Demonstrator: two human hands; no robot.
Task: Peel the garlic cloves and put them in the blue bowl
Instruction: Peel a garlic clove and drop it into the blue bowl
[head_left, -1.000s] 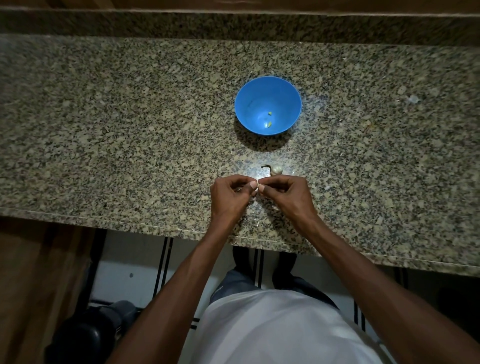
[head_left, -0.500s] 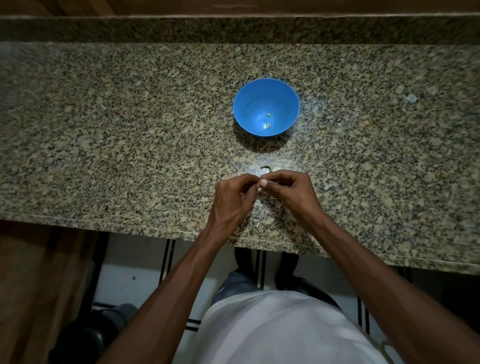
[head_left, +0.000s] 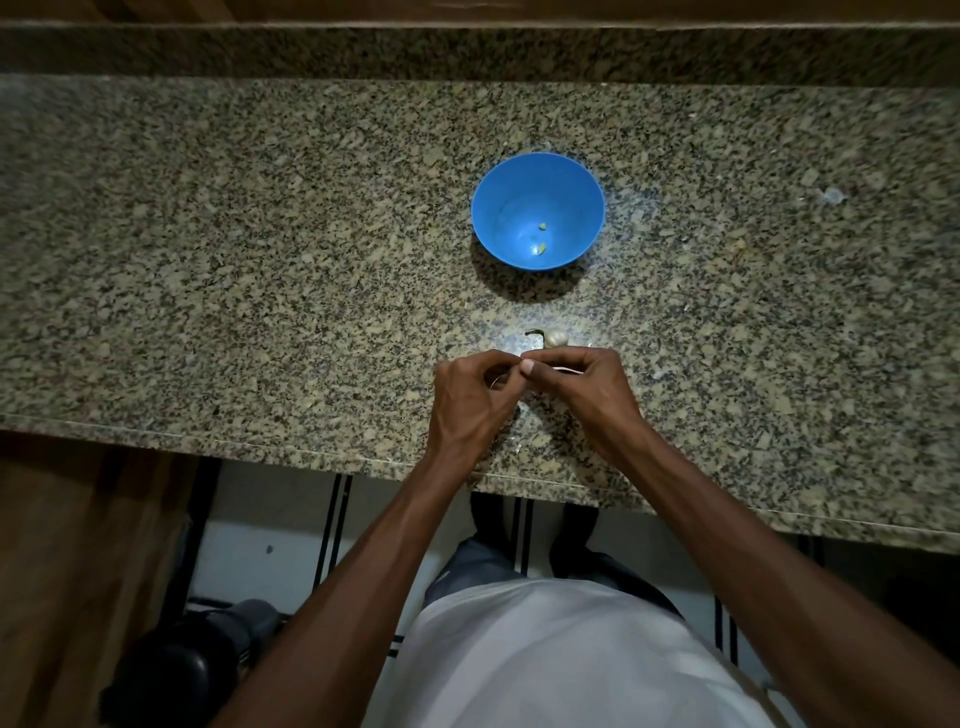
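Just hands (head_left: 524, 387) near counter edge (head_left: 311, 452)

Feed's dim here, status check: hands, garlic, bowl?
Left hand and right hand pinching one clove, mostly hidden. Garlic head beyond them. Blue bowl holds two pieces. Path clear.

Whatever I pinch is almost wholly hidden between my left hand (head_left: 475, 397) and right hand (head_left: 582, 387). The two yellowish bits (head_left: 541, 238) in the blue bowl (head_left: 493, 208), at 12 o'clock, are too small to identify. The worktop (head_left: 208, 260) is cut off at both sides.
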